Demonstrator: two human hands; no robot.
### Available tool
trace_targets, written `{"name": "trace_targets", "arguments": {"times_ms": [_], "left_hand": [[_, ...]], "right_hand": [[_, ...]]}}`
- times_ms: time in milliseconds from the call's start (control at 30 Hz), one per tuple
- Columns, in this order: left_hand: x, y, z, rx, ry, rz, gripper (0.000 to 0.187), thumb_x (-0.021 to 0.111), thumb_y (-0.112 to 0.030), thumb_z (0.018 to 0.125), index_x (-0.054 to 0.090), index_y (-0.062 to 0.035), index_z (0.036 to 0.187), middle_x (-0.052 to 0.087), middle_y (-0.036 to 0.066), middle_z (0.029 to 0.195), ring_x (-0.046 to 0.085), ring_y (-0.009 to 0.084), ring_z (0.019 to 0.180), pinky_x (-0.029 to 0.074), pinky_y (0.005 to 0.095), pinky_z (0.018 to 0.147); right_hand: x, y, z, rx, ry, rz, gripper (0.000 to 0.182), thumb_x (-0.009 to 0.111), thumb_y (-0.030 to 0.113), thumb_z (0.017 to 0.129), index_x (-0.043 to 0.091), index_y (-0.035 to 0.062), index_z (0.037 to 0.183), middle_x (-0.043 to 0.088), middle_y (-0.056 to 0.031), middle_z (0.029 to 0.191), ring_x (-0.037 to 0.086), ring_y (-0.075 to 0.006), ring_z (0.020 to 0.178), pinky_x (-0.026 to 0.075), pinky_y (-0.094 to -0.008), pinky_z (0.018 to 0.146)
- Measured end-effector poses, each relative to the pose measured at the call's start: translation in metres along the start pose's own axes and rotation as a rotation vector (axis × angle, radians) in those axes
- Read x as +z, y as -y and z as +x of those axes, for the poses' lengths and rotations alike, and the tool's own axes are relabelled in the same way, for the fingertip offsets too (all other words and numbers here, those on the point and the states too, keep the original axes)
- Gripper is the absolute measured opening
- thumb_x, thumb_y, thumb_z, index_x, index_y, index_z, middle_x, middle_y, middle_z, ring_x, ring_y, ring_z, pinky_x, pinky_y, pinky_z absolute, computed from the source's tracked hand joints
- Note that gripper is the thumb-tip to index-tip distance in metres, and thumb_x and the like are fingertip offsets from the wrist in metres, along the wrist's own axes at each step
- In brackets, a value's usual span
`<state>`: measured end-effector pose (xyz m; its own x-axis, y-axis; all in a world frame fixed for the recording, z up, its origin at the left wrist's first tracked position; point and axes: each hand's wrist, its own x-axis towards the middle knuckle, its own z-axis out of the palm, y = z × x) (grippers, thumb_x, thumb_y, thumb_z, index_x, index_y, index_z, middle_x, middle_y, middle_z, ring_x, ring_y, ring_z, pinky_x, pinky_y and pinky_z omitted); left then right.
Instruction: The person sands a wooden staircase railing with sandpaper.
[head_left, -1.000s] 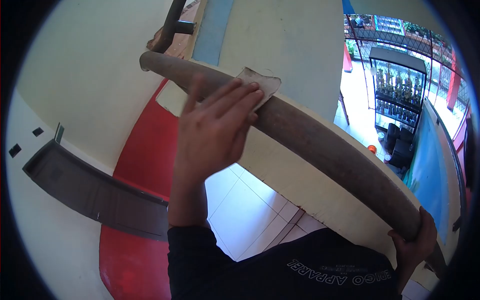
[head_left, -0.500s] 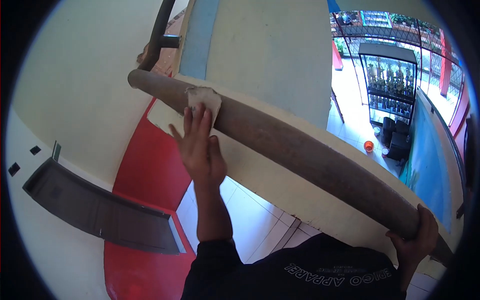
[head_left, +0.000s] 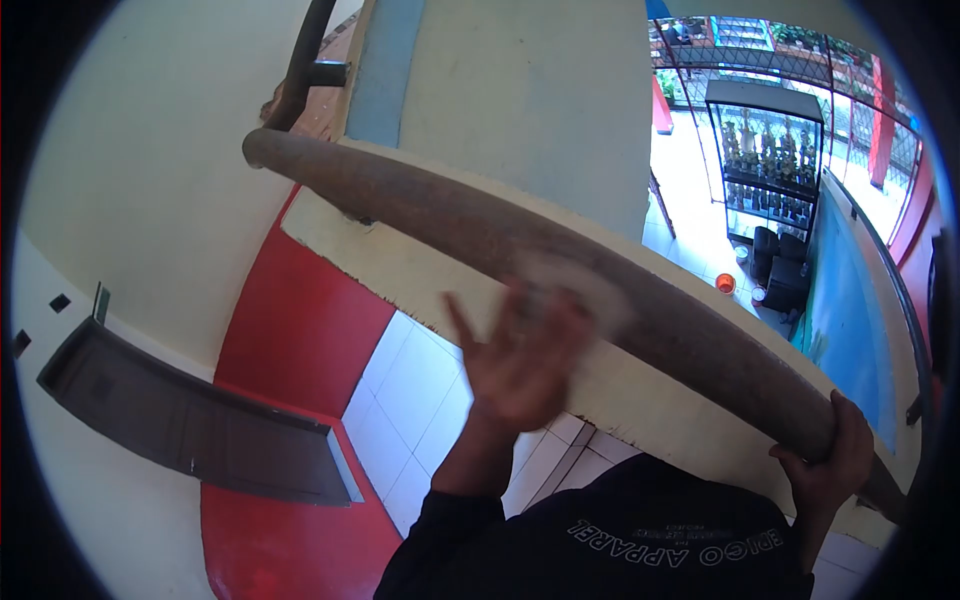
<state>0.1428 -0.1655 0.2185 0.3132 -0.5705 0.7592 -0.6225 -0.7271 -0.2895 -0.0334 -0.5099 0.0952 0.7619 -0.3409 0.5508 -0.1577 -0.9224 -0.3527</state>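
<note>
Head view, looking down past a black T-shirt [head_left: 640,540] with pale lettering: a long, brown, pipe-like handrail [head_left: 480,215] crosses the picture, its long axis running from ten o'clock down to four o'clock. It lies along a cream-painted, flat-topped wall [head_left: 640,400]. The left hand [head_left: 525,370] is near the middle of the rail, reaching up from six o'clock, with a thin, pale, sheet-like pad [head_left: 590,275] against the rail at its fingertips. The pad lies at about one o'clock from the palm. Both are blurred, so the pad's material and edges cannot be told; the left grip looks spread, the fingers laid on the pad rather than closed around it, the little finger standing apart towards eleven o'clock. The right hand [head_left: 838,460] is at four o'clock from the pad, near the rail's lower end, its grip wrapped over the rail with the thumb on the near side. The left hand is the nearer to the pad; the right is well apart from it. Beyond, at nine o'clock, is a glossy red wall section [head_left: 300,290]; between it and the left arm, white floor tiles [head_left: 415,380]. At two o'clock stand a dark-framed glass display case [head_left: 765,150] and a small orange bucket [head_left: 726,284].
</note>
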Motion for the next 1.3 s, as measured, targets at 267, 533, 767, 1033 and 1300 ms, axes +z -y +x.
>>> {"name": "trace_targets", "arguments": {"times_ms": [267,533,767,1033,1300], "left_hand": [[-0.011,-0.036,0.004,0.068,0.088,-0.113,0.031,0.056,-0.020,0.097,0.067,-0.0153,0.125,0.067,0.005,0.133,0.047,0.0352,0.141,0.012,0.0685,0.120],[-0.013,-0.039,-0.002,-0.143,-0.219,-0.328,0.040,0.072,0.013,0.078,0.065,-0.0043,0.114,0.074,0.021,0.105,0.074,0.0344,0.100,0.056,0.0473,0.095],[-0.015,-0.046,-0.003,-0.264,-0.231,-0.420,0.033,0.073,0.005,0.083,0.070,-0.0021,0.115,0.075,0.020,0.103,0.075,0.0233,0.092,0.059,0.0336,0.084],[-0.027,-0.062,0.017,-1.034,-0.497,-1.400,0.030,0.055,0.005,0.098,0.055,0.0025,0.128,0.063,0.018,0.124,0.068,0.0289,0.110,0.059,0.0410,0.091],[-0.020,-0.079,0.012,-0.083,-0.279,-0.367,0.018,0.078,0.003,0.073,0.070,-0.0082,0.085,0.076,0.011,0.105,0.071,0.0297,0.108,0.052,0.0429,0.090]], "right_hand": [[-0.003,0.006,0.005,-0.020,-0.045,0.006,0.102,0.080,0.076,0.055,0.063,0.0053,0.127,0.067,-0.0177,0.111,0.065,-0.0373,0.105,0.050,-0.0495,0.092],[0.001,0.010,0.010,-0.099,-0.153,-0.026,0.097,0.079,0.076,0.056,0.066,0.0049,0.121,0.069,-0.0145,0.107,0.067,-0.0346,0.098,0.052,-0.0473,0.087],[-0.002,0.017,0.011,-0.074,-0.150,-0.032,0.092,0.081,0.072,0.055,0.067,0.0069,0.118,0.070,-0.0116,0.105,0.068,-0.0320,0.095,0.052,-0.0453,0.085],[-0.006,0.018,0.010,-0.038,-0.071,0.005,0.088,0.082,0.068,0.060,0.065,0.0084,0.122,0.069,-0.0120,0.110,0.066,-0.0320,0.101,0.049,-0.0455,0.090],[-0.013,0.019,0.013,-0.023,0.039,0.035,0.086,0.083,0.064,0.063,0.062,0.0094,0.126,0.067,-0.0130,0.114,0.065,-0.0320,0.105,0.047,-0.0453,0.092]]}}
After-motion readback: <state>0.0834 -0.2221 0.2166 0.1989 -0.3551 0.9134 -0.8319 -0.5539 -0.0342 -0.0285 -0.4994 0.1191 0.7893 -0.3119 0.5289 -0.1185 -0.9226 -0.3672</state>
